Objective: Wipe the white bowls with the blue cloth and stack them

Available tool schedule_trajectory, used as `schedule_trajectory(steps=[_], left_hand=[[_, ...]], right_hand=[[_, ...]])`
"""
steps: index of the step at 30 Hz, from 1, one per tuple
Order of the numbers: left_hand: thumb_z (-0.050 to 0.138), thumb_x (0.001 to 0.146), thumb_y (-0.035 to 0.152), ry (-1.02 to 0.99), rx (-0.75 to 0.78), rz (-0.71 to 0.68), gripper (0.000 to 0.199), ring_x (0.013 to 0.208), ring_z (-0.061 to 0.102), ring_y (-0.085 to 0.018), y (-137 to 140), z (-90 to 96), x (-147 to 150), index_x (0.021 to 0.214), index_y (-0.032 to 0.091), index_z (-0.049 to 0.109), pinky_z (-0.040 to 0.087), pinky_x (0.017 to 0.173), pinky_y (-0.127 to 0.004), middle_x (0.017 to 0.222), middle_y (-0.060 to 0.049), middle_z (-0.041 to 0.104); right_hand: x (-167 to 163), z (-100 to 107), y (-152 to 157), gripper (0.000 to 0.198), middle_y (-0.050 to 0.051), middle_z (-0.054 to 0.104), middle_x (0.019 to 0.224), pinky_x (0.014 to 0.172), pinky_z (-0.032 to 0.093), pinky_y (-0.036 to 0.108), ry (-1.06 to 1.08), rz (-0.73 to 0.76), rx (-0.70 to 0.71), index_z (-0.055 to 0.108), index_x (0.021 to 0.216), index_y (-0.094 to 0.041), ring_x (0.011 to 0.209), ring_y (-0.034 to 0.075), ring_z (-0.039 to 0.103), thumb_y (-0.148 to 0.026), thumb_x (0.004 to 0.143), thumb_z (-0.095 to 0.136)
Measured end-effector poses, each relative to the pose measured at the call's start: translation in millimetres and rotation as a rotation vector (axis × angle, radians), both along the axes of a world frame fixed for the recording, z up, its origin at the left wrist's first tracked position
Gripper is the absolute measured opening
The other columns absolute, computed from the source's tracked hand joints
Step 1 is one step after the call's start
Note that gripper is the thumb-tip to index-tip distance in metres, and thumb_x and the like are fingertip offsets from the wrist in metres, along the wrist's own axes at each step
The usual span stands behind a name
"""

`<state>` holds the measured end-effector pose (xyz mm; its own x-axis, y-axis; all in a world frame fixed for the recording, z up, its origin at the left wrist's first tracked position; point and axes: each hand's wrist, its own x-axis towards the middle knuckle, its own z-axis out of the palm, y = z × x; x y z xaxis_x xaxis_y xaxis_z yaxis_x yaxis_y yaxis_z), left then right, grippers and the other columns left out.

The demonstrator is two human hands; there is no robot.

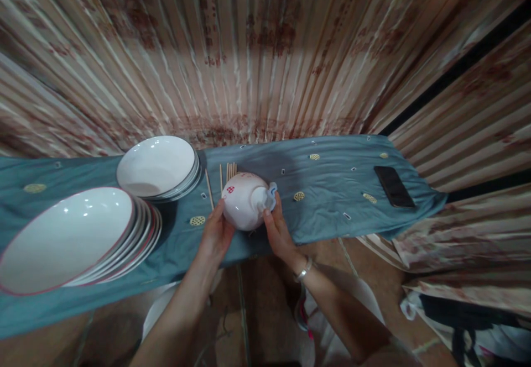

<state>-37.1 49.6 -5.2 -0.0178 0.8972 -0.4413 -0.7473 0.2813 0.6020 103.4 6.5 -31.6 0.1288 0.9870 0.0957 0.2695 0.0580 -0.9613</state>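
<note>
My left hand (218, 229) is closed on the side of a small white bowl (244, 204) with red marks. The bowl is tilted, so its rounded outside and raised foot face up and to the right. At the foot, my right hand (279, 226) pinches a small white and blue cloth (271, 193) between thumb and fingers. The cloth touches the bowl there. A bracelet circles my right wrist. Just behind the bowl lie several wooden chopsticks (231, 171), partly hidden by it. The bowl's inside faces away from me.
Left on the blue-green tablecloth (327, 184) stand a stack of large red-rimmed white bowls (70, 234) and a stack of white plates (155, 165). A black phone (393, 186) lies at the right end. A pleated curtain (265, 68) hangs behind the table.
</note>
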Motion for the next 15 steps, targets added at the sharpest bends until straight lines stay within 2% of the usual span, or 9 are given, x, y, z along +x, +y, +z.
schedule_trajectory(steps=[4, 9, 15], left_hand=[[0.069, 0.083, 0.034, -0.016, -0.001, -0.026, 0.031, 0.120, 0.063, -0.026, 0.4, -2.7, 0.3, 0.109, 0.018, 0.071, 0.055, 0.098, -0.036, 0.104, -0.008, 0.077], [0.067, 0.085, 0.035, -0.059, -0.020, -0.061, 0.031, 0.119, 0.064, -0.028, -0.6, -3.3, -4.7, 0.113, 0.021, 0.071, 0.055, 0.097, -0.040, 0.108, -0.007, 0.077], [0.058, 0.093, 0.032, -0.078, -0.056, -0.077, 0.035, 0.115, 0.066, -0.025, -2.0, 11.8, -5.3, 0.125, 0.021, 0.066, 0.056, 0.096, -0.038, 0.108, -0.006, 0.077]], right_hand=[[-4.4, -8.0, -5.0, 0.080, 0.014, 0.009, 0.167, 0.125, 0.012, 0.048, -0.039, -0.008, -0.023, 0.009, 0.159, -0.014, 0.155, 0.023, 0.005, -0.061, 0.098, 0.033], [-7.8, -16.1, -12.1, 0.076, 0.009, 0.000, 0.168, 0.126, 0.010, 0.049, -0.129, 0.011, 0.025, -0.001, 0.159, -0.019, 0.155, 0.022, -0.001, -0.055, 0.101, 0.032], [-15.0, -14.6, -28.6, 0.077, 0.012, -0.007, 0.167, 0.124, 0.016, 0.056, -0.300, 0.030, 0.093, -0.010, 0.158, -0.019, 0.154, 0.027, -0.004, -0.045, 0.102, 0.036]])
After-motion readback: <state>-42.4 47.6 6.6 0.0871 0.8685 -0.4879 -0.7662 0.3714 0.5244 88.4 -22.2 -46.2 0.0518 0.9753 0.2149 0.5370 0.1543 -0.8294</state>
